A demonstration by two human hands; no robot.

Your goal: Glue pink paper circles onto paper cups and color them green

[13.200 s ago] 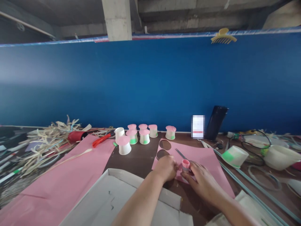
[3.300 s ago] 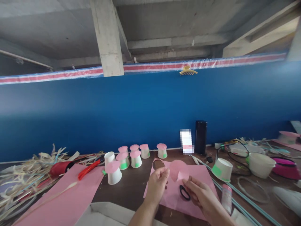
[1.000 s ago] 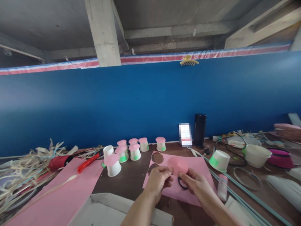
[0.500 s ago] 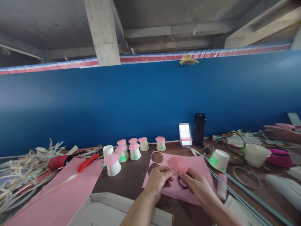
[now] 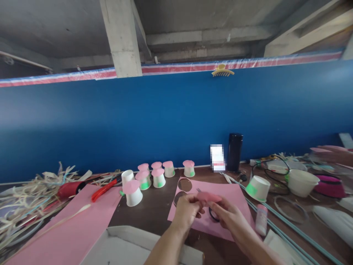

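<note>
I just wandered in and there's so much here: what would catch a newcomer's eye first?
Probably the wide blue panel across the back, with a yellow claw-shaped clip near its top edge. In front of it, the left hand and right hand pinch a piece of pink paper over a pink sheet with round holes cut in it. Beyond the hands, mostly toward the left, upturned white cups wear pink tops.

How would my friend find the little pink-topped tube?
On the brown table, find the pink sheet with two round holes. Just past its right edge, beyond the right hand, is the tube: short and pink-capped, unlike the long bluish rods beside it.
</note>
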